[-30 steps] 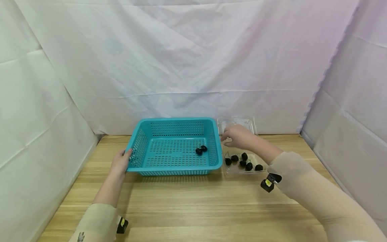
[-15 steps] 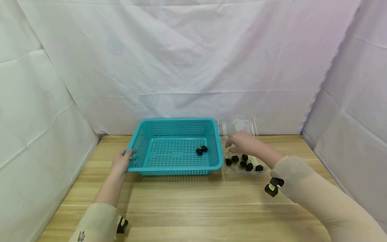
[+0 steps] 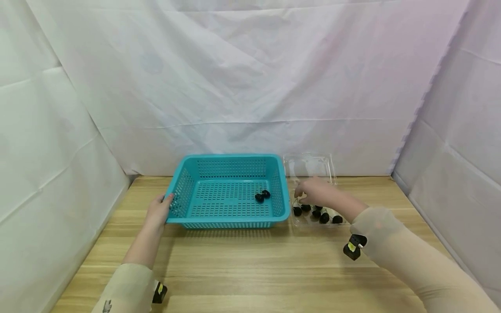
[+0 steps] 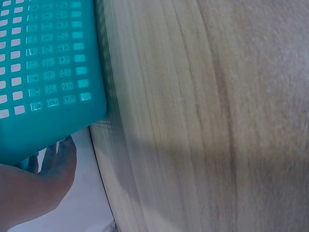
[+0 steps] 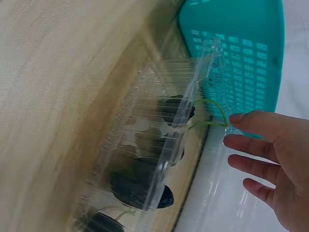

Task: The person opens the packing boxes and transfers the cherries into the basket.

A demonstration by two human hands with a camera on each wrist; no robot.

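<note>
A turquoise plastic basket (image 3: 231, 222) stands on the table, with two dark cherries (image 3: 262, 195) inside near its right end. My left hand (image 3: 158, 211) grips the basket's left rim, thumb on top and fingers beneath in the left wrist view (image 4: 41, 188). To the basket's right lies a clear plastic clamshell box (image 3: 313, 224), holding several dark cherries (image 3: 324, 218) with stems. My right hand (image 3: 318, 191) is over the box. In the right wrist view its thumb and forefinger stand apart at the tip of a joined pair of green stems (image 5: 223, 116).
The box's clear lid (image 3: 311, 166) is folded back toward the rear. White cloth (image 3: 250, 87) hangs behind and on both sides of the wooden table (image 3: 242, 269). The basket's right wall stands close against the box.
My right hand has come from beside the basket's rim, right and nearer to me, down toward the cherries in the box. The left hand keeps its hold on the basket.
</note>
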